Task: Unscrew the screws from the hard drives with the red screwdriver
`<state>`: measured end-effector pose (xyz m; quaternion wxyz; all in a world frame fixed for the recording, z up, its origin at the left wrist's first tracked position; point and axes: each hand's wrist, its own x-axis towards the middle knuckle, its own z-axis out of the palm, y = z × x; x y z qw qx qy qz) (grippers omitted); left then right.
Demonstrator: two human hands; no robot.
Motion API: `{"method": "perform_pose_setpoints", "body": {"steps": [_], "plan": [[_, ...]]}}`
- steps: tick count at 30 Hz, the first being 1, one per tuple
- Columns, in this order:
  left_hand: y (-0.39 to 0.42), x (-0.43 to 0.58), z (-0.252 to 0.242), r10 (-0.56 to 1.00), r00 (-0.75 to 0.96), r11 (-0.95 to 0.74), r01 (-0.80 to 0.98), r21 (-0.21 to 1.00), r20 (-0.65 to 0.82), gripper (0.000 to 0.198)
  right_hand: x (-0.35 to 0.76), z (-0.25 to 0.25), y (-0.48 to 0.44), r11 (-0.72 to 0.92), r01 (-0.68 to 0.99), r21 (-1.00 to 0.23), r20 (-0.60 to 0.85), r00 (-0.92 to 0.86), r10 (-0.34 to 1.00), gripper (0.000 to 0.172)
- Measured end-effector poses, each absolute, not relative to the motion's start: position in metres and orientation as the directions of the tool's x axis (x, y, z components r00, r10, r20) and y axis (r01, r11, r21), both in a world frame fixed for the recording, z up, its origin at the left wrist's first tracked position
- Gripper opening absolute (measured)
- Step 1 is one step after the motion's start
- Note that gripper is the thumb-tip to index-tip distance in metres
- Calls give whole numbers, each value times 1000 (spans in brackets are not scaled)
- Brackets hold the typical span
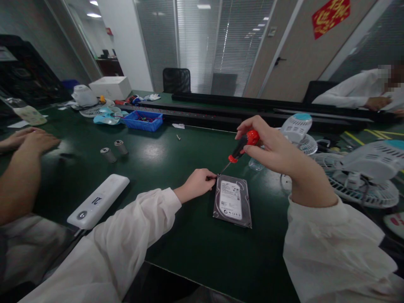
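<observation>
A hard drive (pixel 231 201) with a white label lies flat on the green table. My left hand (pixel 199 184) is closed at its far left corner, thumb and fingertips pinching at the edge; whether a small part is between them is hidden. My right hand (pixel 268 145) grips a red and black screwdriver (pixel 240 147) by its handle, above and beyond the drive. The screwdriver slants down to the left, its tip at the corner beside my left fingertips.
A white power bank (pixel 98 202) and two metal cylinders (pixel 109 155) are to the left, near another person's hands (pixel 34 141). Farther back are a blue basket (pixel 143 121) and a small screw-like piece (pixel 178 137). White fans (pixel 362 172) stand right; another person sits beyond.
</observation>
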<state>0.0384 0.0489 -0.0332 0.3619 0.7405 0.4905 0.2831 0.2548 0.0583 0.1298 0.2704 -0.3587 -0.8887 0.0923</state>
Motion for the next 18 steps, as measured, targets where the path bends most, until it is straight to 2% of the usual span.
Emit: {"method": "perform_pose_setpoints", "body": {"steps": [2,5,9,14,18], "plan": [[49,39,-33,933,355,-256,522,814,65,27,254,128,59,727,571,-381,417,-596,686,37],[48,39,-31,931,360,-261,524,811,67,25,252,127,59,692,640,-333,422,-555,717,45],[48,39,-31,928,366,-268,523,809,72,25,253,128,60,634,730,-255,439,-497,748,42],[48,38,-31,925,371,-278,516,810,81,27,255,125,63,736,584,-344,452,-584,675,41],[48,38,-31,925,372,-281,520,806,83,26,252,124,62,685,650,-329,436,-539,721,48]]}}
